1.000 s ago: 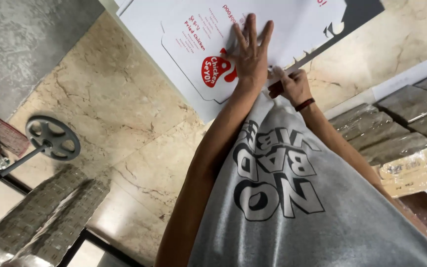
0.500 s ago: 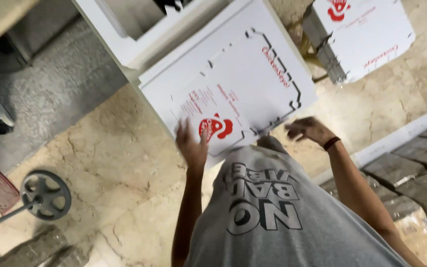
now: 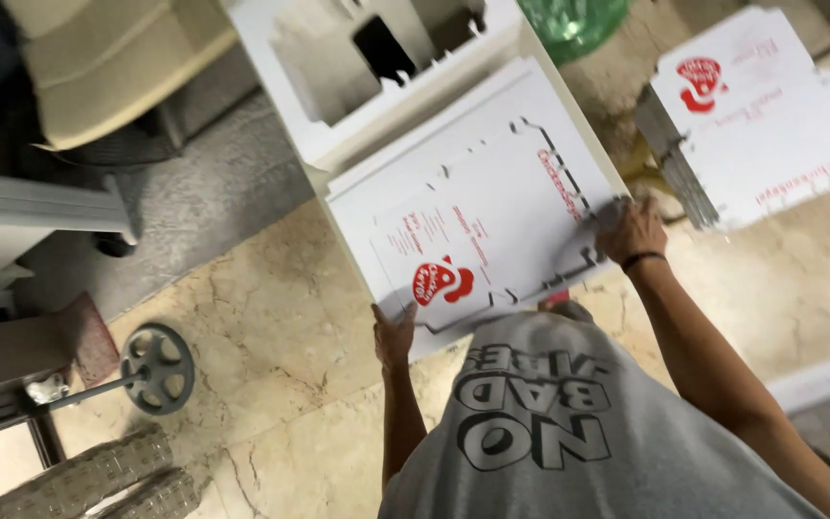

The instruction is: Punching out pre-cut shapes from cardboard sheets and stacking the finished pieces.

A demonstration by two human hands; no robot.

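Two hands are on one flat white die-cut carton blank (image 3: 492,231) printed with a red round emblem and red lettering. It lies on top of a pile of like sheets on a white bench (image 3: 569,115), in the middle of the view. The left hand (image 3: 393,336), at about 7 o'clock from the sheet's middle, grips the near lower corner, fingers curled at the edge. The right hand (image 3: 631,231), at about 3 o'clock, presses its fingertips on the sheet's right edge; a dark band circles that wrist. Whether the right hand pinches the sheet or only rests on it cannot be told.

Under the top sheet the staggered edges of several more sheets show; their number cannot be counted.

At 1 o'clock, well apart on the marble floor (image 3: 271,336), stands one second stack of blanks (image 3: 761,125) with the same red emblem on top. At 12 o'clock on the bench lies one white sheet with cut-out openings (image 3: 377,67). One green translucent object (image 3: 573,19) sits at the top edge.

At 9 o'clock on the floor lies one grey metal wheel on a rod (image 3: 158,368). At 8 o'clock two woven grey rolls (image 3: 98,476) lie side by side. One beige cushion (image 3: 108,67) sits at 10 o'clock.

The person wears a grey shirt (image 3: 569,442) with large dark lettering.
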